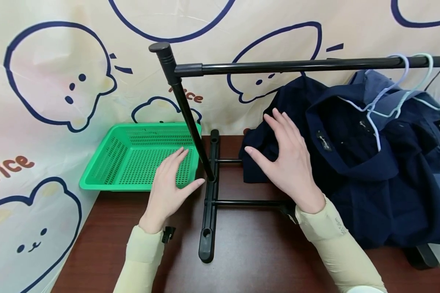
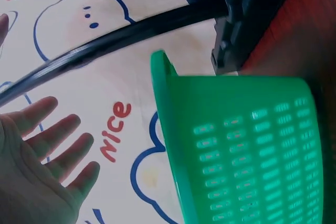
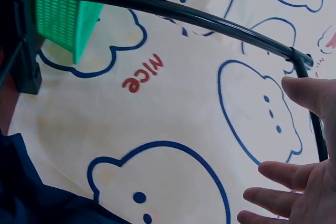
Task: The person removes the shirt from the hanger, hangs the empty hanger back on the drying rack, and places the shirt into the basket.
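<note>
My left hand (image 1: 166, 191) hovers with spread, fairly straight fingers in front of a green plastic basket (image 1: 91, 171), its thumb pointing toward the upright pole (image 1: 190, 118) of a black clothes rack. On the other side of that pole, my right hand (image 1: 289, 162) is raised, thumb apart from the fingers, and holds nothing. It overlaps the sleeve of a navy shirt (image 1: 355, 195) in the head view. The shirt hangs by a lilac hanger (image 1: 383, 91). In the left wrist view the left hand (image 2: 39, 156) has its fingers fanned out beside the basket (image 2: 173, 145).
The rack's top bar (image 1: 278, 66) runs to the right, with a pale green hanger (image 1: 414, 91) and more blue garments on it. Its black foot (image 1: 210, 228) stands on the brown table (image 1: 256, 240). A cartoon-printed sheet (image 1: 77, 154) covers the wall behind.
</note>
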Tool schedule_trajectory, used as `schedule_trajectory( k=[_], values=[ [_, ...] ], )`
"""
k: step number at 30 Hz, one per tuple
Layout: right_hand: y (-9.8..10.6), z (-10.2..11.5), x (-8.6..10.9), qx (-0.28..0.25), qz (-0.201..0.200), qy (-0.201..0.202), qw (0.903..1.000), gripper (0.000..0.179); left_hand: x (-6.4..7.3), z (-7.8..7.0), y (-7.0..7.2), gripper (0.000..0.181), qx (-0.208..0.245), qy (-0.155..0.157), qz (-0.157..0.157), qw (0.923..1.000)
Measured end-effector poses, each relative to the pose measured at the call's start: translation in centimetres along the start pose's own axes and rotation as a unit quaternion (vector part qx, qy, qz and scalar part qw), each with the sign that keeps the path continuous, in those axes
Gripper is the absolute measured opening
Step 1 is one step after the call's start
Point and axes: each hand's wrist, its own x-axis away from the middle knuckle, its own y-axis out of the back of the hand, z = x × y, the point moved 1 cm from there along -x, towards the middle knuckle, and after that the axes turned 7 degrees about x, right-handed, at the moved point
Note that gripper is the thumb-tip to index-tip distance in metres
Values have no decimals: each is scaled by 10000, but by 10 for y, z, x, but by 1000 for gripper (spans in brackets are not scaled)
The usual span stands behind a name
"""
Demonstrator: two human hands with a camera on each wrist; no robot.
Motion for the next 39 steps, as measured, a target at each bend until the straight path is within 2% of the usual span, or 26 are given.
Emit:
schedule_trajectory(
  k=[7, 14, 20, 27, 34, 39],
  values=[
    [24, -4, -4, -108, -367, 58, 9993, 70, 6, -8, -3, 73, 238, -177, -105, 9995],
    [59, 10, -7, -264, -900, -87, 9956, 64, 11, -10, -7, 69, 520, -234, 32, 9984],
    [86, 20, -8, 19, -1327, -88, 9911, 63, 16, -9, -13, 70, 628, -256, 207, 9975],
    [101, -4, -1, 547, -1624, -320, 9847, 64, 17, -12, -19, 69, 733, -287, 353, 9963],
    [101, -24, 11, 704, -1493, -942, 9818, 67, 15, -12, -24, 69, 692, -309, 472, 9960],
    [102, -41, 19, 757, -1666, -1397, 9731, 59, 14, -15, -27, 67, 667, -300, 521, 9960]
  ],
)
